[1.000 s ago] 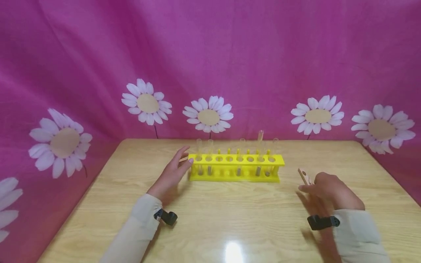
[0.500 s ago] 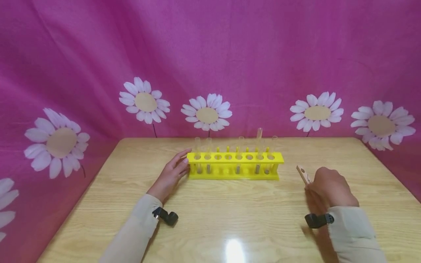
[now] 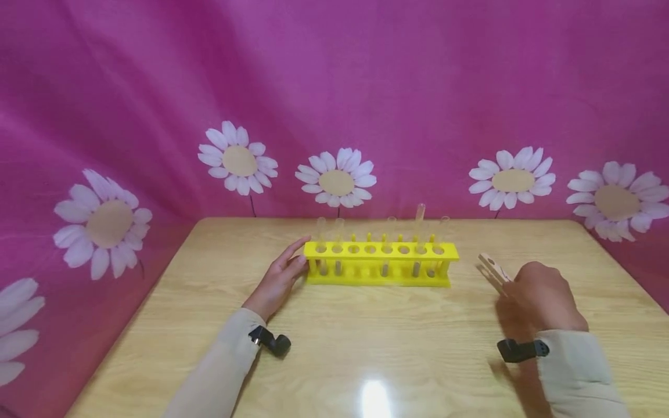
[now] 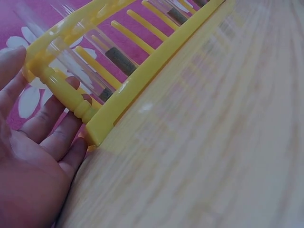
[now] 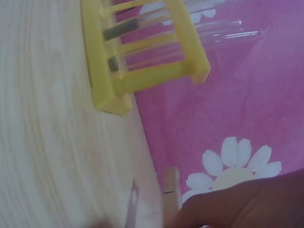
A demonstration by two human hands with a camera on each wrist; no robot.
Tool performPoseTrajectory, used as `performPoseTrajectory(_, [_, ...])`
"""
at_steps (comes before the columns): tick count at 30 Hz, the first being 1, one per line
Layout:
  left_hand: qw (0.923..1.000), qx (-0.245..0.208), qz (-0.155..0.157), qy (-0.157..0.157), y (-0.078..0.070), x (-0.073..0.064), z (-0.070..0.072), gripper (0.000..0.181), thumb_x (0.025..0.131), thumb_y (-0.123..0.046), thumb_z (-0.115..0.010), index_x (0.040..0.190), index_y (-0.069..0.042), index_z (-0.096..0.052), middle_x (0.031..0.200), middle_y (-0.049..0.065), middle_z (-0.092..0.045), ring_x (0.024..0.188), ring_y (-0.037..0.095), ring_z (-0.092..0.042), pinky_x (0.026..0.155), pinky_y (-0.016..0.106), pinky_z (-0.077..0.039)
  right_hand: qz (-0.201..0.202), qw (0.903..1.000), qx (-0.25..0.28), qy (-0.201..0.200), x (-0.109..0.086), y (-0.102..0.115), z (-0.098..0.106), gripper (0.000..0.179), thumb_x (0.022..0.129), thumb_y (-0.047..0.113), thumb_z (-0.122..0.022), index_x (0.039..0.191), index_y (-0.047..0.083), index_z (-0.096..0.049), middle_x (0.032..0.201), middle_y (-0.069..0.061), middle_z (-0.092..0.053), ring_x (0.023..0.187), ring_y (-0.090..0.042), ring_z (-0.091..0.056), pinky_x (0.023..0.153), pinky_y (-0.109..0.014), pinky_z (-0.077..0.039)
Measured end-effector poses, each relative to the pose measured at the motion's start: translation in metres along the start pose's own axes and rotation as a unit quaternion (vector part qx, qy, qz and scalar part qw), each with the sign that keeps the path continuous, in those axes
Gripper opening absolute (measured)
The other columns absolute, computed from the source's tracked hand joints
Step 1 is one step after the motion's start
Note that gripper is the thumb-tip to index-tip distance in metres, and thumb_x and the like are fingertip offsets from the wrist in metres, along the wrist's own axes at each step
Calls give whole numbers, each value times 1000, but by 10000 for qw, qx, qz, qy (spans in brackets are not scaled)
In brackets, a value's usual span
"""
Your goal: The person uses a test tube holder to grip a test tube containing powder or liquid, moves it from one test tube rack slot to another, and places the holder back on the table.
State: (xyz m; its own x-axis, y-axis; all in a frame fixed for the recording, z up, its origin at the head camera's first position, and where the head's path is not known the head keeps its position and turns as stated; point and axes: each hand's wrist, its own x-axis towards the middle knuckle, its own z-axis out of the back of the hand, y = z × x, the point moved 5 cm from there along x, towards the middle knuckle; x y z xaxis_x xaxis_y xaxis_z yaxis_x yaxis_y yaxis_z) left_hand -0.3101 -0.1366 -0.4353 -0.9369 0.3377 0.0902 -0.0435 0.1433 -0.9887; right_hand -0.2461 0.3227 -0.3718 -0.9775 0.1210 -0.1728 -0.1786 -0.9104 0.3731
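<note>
A yellow test tube rack [image 3: 378, 253] stands upright on the table, holding several clear test tubes with dark stuff at the bottom. One test tube [image 3: 420, 222] rises higher than the others. My left hand [image 3: 278, 283] grips the rack's left end; in the left wrist view its fingers [image 4: 59, 137] go behind the yellow end post [image 4: 66, 92] and the thumb lies near the top bar. Right of the rack, my right hand [image 3: 545, 295] holds a wooden test tube clamp [image 3: 493, 267] that points toward the rack. Its fingertips are hidden beneath the hand.
The wooden table [image 3: 387, 331] reaches back to a pink curtain [image 3: 407, 104] printed with white daisies. Several rack holes, such as one hole [image 3: 370, 249], have no tube in them. A bright reflection lies at the table's front.
My left hand's raised fingers have settled against the rack's end. My right hand has turned over more, and the clamp now tilts further to the left. The rack stays in place.
</note>
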Motion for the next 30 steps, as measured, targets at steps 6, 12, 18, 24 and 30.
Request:
performPoseTrajectory(6, [10000,-43,-8,30,3,1,-2,49,100,-30,-54,147,-30,-40,146,8,-41,134,23,-41,114,40,-25,338,9915,283,-1225,-4,12,17,30,92,19,-52,85,-10,-58,65,-13,-53,58,-28,-47,47,-33,-35])
performPoseTrajectory(12, [10000,16,-85,9,-2,-1,-2,49,100,-31,-53,147,-29,-40,142,11,-44,132,24,-42,114,42,-24,443,9566,801,-2766,-24,49,38,31,98,18,-47,106,-12,-49,80,-27,-57,65,-37,-52,50,-39,-36])
performPoseTrajectory(18, [10000,-44,-14,13,-2,-1,-3,50,100,-30,-53,148,-29,-38,145,11,-41,134,24,-39,115,42,-23,1250,9192,1014,-3595,-48,91,43,27,99,15,-50,115,-7,-50,85,-24,-61,62,-34,-53,49,-38,-35])
performPoseTrajectory(24, [9999,51,74,-46,-1,-4,-3,48,100,-31,-53,146,-32,-41,146,7,-39,135,22,-39,114,40,-24,2042,9034,1292,-3542,-64,124,33,26,97,17,-59,111,-4,-53,73,-12,-52,53,-21,-41,39,-26,-33])
performPoseTrajectory(30, [10000,18,60,-39,-2,-2,-2,47,100,-32,-53,146,-33,-41,144,9,-42,133,23,-41,114,40,-25,2205,9073,1197,-3373,-71,141,27,22,93,18,-65,92,-3,-59,70,-9,-43,57,-20,-37,40,-26,-31])
